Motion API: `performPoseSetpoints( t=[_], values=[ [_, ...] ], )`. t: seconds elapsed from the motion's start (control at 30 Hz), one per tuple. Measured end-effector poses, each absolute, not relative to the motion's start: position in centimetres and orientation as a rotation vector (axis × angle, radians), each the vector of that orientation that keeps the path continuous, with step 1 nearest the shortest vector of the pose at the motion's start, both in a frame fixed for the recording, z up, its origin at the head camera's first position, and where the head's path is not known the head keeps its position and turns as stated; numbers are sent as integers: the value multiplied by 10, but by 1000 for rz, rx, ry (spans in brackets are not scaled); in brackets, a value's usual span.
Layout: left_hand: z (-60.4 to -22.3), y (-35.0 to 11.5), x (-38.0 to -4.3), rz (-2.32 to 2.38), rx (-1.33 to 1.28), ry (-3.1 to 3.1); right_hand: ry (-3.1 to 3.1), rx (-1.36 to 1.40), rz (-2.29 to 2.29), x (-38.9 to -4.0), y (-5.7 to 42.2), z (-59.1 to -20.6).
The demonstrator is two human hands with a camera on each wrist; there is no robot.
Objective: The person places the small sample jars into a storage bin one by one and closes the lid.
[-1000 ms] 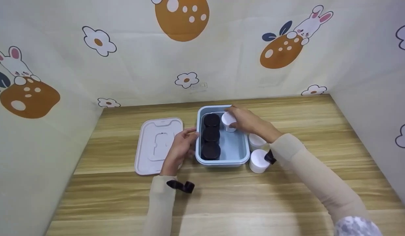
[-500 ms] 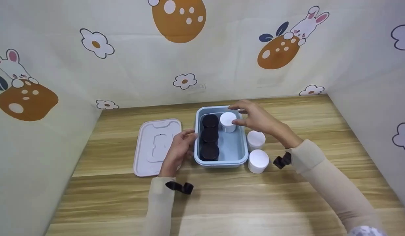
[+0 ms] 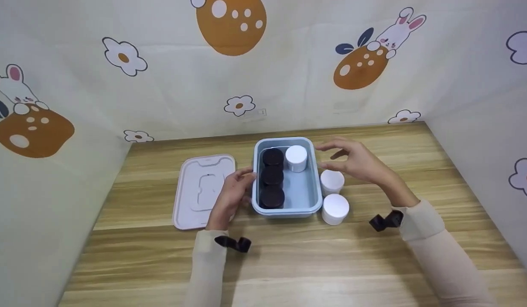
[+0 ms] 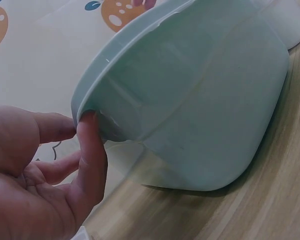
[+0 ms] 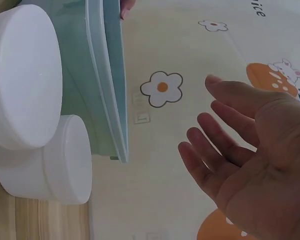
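Observation:
A light blue plastic box (image 3: 299,192) stands in the middle of the table. My left hand (image 3: 234,194) holds its left rim, and in the left wrist view its fingertips (image 4: 90,122) touch the rim's edge and underside. Inside the box, several black-lidded jars (image 3: 272,175) form a row along the left wall. A white jar (image 3: 296,157) stands at the back right of the box. My right hand (image 3: 355,160) hovers just right of the box with fingers spread, holding nothing. Below it, beside the box's right wall, stand two more white jars, one nearer (image 3: 335,209) and one farther (image 3: 332,182).
A pale flat lid (image 3: 195,192) lies on the wooden table (image 3: 289,264) left of the box, partly behind my left hand. A printed cloth (image 3: 173,94) walls the table at the back and both sides.
My right hand has let go of the white jar in the box and drawn back to the right, past the rim. My left hand stays on the box.

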State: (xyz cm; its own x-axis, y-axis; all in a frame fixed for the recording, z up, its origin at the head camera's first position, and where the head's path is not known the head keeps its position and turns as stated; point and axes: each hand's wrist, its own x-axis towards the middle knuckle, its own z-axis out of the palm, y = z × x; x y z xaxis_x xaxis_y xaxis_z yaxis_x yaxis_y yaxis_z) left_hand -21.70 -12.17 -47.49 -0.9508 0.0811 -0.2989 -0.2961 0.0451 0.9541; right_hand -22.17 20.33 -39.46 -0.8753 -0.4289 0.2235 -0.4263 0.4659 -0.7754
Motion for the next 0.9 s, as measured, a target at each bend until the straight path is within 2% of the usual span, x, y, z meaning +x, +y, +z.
performPoseSetpoints(
  t=[0.27, 0.6, 0.9],
  values=[
    [-473, -121, -216, 1994, -217, 2040, 2566, -812, -1579, -216, 231, -419],
    [-475, -124, -217, 1995, -229, 2022, 2453, -677, -1594, -220, 254, -454],
    [-474, -122, -216, 2014, -225, 2013, 2367, -568, -1625, -224, 263, -469]
  ],
)
